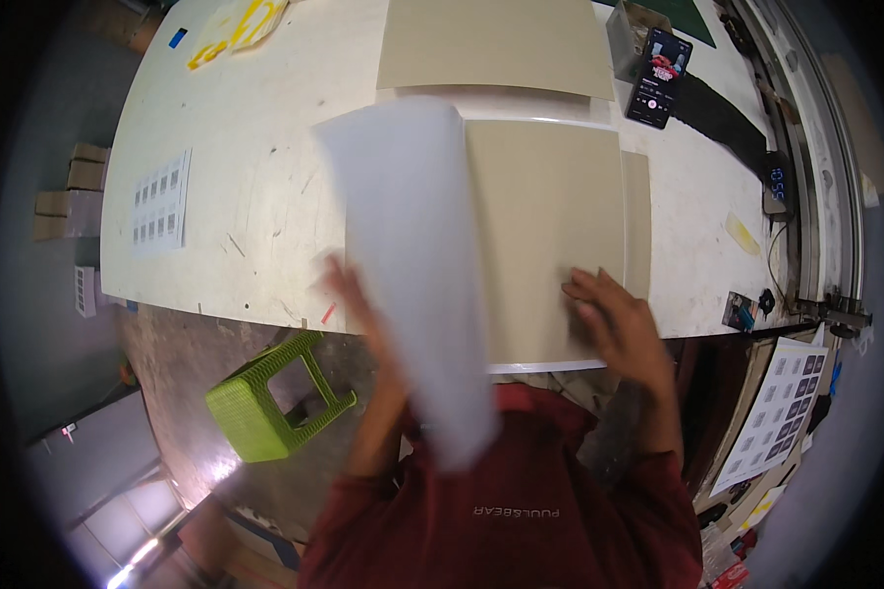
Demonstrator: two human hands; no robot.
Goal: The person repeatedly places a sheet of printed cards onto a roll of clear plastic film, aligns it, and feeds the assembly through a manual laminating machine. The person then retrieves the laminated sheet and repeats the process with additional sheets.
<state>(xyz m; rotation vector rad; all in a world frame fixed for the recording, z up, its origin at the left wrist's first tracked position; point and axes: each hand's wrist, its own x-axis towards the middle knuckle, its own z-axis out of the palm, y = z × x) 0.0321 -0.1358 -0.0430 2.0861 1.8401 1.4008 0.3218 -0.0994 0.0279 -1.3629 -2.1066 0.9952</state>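
A large translucent white sheet (408, 226) stands curled up over the left part of a beige board (540, 236), blurred by motion. My left hand (359, 309) is at the sheet's left side, partly hidden by it. Its fingers are smeared, so whether they grip the sheet cannot be made out. Over the right part of the board, near its lower right corner, my right hand (614, 324) has its fingers apart and slightly bent, holding nothing. White edging shows along the board's top and bottom, and another beige board (637, 216) sticks out on its right.
Farther back on the white table (255, 177) lies another beige board (491, 44). A phone (660, 79) leans by a grey box (638, 34) at the back right. At left lies a printed sheet (162, 201); a green stool (275, 398) stands below the table edge.
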